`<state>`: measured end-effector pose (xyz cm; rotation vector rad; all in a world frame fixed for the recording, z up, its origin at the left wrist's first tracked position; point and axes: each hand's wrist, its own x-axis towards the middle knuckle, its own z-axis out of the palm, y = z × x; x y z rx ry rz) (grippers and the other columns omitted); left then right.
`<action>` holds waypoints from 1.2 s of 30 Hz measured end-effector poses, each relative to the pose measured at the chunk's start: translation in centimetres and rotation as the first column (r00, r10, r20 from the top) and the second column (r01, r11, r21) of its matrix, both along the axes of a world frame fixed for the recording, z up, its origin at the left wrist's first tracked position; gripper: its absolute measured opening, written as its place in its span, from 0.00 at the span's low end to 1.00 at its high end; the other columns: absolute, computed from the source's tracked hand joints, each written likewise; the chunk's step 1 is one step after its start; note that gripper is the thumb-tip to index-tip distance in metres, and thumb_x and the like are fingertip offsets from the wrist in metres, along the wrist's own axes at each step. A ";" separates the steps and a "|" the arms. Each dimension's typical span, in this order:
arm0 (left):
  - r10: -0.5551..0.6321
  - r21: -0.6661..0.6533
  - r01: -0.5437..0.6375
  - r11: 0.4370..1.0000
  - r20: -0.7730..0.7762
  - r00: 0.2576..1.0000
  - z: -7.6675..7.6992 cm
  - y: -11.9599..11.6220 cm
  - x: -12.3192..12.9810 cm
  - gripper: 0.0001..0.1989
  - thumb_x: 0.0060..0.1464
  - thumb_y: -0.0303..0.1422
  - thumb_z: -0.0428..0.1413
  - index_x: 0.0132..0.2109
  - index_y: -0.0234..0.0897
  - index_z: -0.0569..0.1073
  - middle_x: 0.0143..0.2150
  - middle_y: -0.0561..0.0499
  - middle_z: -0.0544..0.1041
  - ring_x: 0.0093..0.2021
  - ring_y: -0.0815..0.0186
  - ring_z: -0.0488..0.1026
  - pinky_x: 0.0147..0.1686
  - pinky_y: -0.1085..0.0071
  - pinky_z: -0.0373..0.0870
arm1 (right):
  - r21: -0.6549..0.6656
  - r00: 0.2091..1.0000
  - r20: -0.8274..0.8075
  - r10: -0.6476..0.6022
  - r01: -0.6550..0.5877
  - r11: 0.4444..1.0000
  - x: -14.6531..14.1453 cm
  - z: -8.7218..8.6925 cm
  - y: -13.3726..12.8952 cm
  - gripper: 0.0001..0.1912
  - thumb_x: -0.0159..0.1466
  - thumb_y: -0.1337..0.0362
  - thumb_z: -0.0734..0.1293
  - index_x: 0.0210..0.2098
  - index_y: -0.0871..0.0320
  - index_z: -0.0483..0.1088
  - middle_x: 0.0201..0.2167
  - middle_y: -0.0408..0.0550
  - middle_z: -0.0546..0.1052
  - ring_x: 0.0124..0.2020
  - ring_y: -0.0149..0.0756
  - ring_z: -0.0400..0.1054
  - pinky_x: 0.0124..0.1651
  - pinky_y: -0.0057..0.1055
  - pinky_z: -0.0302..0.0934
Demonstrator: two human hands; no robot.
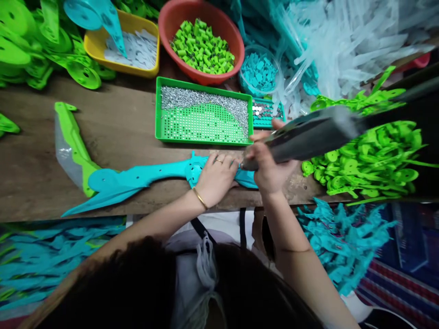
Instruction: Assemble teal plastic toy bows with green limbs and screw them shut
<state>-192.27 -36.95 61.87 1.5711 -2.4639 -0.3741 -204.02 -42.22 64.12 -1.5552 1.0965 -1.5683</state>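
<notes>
A long blue plastic piece [154, 173] lies along the table's front edge, with a green and translucent blade part [73, 151] joined at its left end. My left hand [217, 178] presses on the blue piece just right of its round centre, fingers close together. In my right hand [270, 167] is a dark power tool [308, 135], blurred by motion, its front end pointing down-left at the blue piece beside my left fingers. The tool's tip is hidden by my hands.
Beyond the piece stands a green tray [158, 114] of small screws. Behind it are a red bowl [202, 75] of green parts, a yellow bin [130, 68] and a clear tub [243, 82]. Green parts [370, 160] pile up at right; blue parts [346, 242] lie below the edge.
</notes>
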 end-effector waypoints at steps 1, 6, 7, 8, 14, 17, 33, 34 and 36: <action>-0.010 -0.001 0.010 1.000 0.018 1.000 -0.1 0.1 0.5 0.24 0.54 0.39 0.61 0.55 0.29 0.71 0.47 0.36 0.74 0.50 0.48 0.69 0.54 0.54 0.61 | -0.071 0.999 0.040 -0.035 0.038 0.997 0.2 0.6 -0.9 0.24 0.61 0.51 0.68 0.54 0.47 0.64 0.35 0.41 0.76 0.21 0.27 0.69 0.27 0.29 0.70; 0.006 -0.018 -0.004 1.000 0.092 0.996 0.2 0.9 4.8 0.25 0.55 0.42 0.60 0.55 0.31 0.71 0.47 0.36 0.74 0.49 0.47 0.69 0.53 0.52 0.63 | -0.171 0.966 0.147 -0.211 0.235 0.957 1.7 -0.2 -6.0 0.19 0.63 0.53 0.66 0.51 0.50 0.66 0.34 0.40 0.72 0.19 0.26 0.67 0.27 0.31 0.69; 0.009 -0.015 -0.008 1.000 0.092 0.996 0.3 1.1 5.3 0.26 0.55 0.42 0.60 0.56 0.31 0.71 0.47 0.36 0.74 0.50 0.47 0.69 0.54 0.51 0.63 | -0.127 0.971 0.129 -0.203 0.219 0.967 1.9 -1.1 -6.7 0.18 0.63 0.54 0.66 0.51 0.50 0.66 0.34 0.41 0.72 0.21 0.28 0.69 0.29 0.34 0.71; 0.012 -0.010 -0.012 1.000 0.089 0.996 0.4 1.3 5.7 0.26 0.55 0.43 0.60 0.56 0.31 0.71 0.48 0.36 0.74 0.51 0.46 0.69 0.55 0.50 0.62 | -0.069 0.979 0.103 -0.176 0.183 0.981 2.1 -1.9 -7.3 0.17 0.64 0.54 0.65 0.51 0.51 0.67 0.36 0.42 0.73 0.23 0.29 0.70 0.32 0.36 0.73; -0.038 -0.070 0.038 0.997 -0.007 0.999 -0.2 2.2 4.0 0.41 0.47 0.44 0.65 0.63 0.25 0.64 0.59 0.30 0.68 0.63 0.43 0.61 0.64 0.48 0.56 | 0.103 0.987 0.105 -0.126 0.115 0.988 2.3 -4.4 -8.1 0.16 0.66 0.56 0.64 0.52 0.51 0.66 0.38 0.44 0.73 0.26 0.30 0.72 0.37 0.37 0.74; -0.062 -0.069 0.058 0.996 -0.062 0.996 -1.1 2.7 2.8 0.42 0.48 0.44 0.65 0.64 0.25 0.62 0.61 0.30 0.67 0.65 0.43 0.60 0.66 0.48 0.55 | 0.065 0.977 0.119 -0.177 0.170 0.983 2.4 -4.0 -7.9 0.16 0.65 0.57 0.65 0.52 0.51 0.65 0.32 0.42 0.72 0.21 0.29 0.67 0.34 0.34 0.73; 0.002 -0.147 -0.008 0.989 -0.043 0.999 -2.0 2.9 1.3 0.37 0.51 0.44 0.63 0.61 0.23 0.66 0.56 0.33 0.72 0.59 0.46 0.66 0.64 0.49 0.56 | -0.064 0.982 0.141 -0.128 0.138 0.988 2.7 -3.8 -7.2 0.14 0.61 0.50 0.67 0.38 0.53 0.71 0.29 0.42 0.73 0.22 0.30 0.68 0.35 0.37 0.73; 0.004 -0.155 -0.011 0.988 -0.045 0.999 -2.1 2.9 1.3 0.38 0.51 0.45 0.63 0.61 0.22 0.66 0.56 0.32 0.72 0.59 0.46 0.66 0.64 0.49 0.56 | -0.048 0.984 0.126 -0.124 0.131 0.990 2.6 -3.7 -7.2 0.14 0.62 0.51 0.67 0.42 0.53 0.70 0.31 0.43 0.74 0.23 0.31 0.69 0.36 0.37 0.73; 0.025 -0.159 -0.033 0.987 -0.056 0.998 -2.3 2.9 1.2 0.40 0.51 0.48 0.62 0.61 0.21 0.65 0.57 0.31 0.71 0.59 0.45 0.66 0.64 0.49 0.55 | -0.025 0.985 0.125 -0.123 0.127 0.992 2.2 -3.0 -7.0 0.18 0.64 0.53 0.65 0.51 0.51 0.67 0.35 0.44 0.74 0.24 0.31 0.70 0.36 0.38 0.73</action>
